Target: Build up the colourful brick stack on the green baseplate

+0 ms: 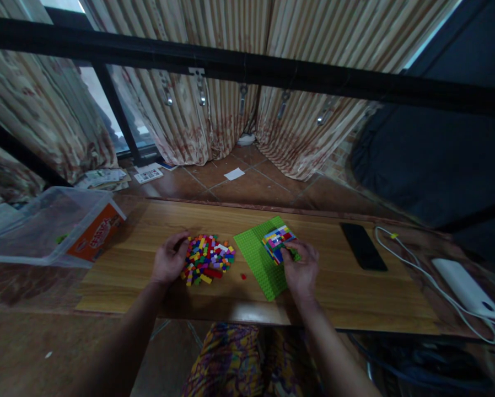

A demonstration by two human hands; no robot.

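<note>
A heap of small multicoloured toy bricks (208, 256) lies on the wooden table. My left hand (171, 260) rests against its left edge, fingers curved and thumb apart, with nothing visible in the grasp. To the right, a green studded baseplate (253, 256) lies turned at an angle. On it stands a low block structure (277, 241) of coloured bricks in rows. My right hand (303, 267) is at the structure's near right side, thumb and fingertips pinched together. What they hold, if anything, is hidden. A single red brick (243, 276) lies between heap and baseplate.
A clear plastic tub (44, 220) with an orange label stands at the left. A black phone (363, 246) lies on the right of the table (231, 303). Beyond it are a white cable (421, 267) and a white power strip (466, 286). A dark rail crosses before the curtains.
</note>
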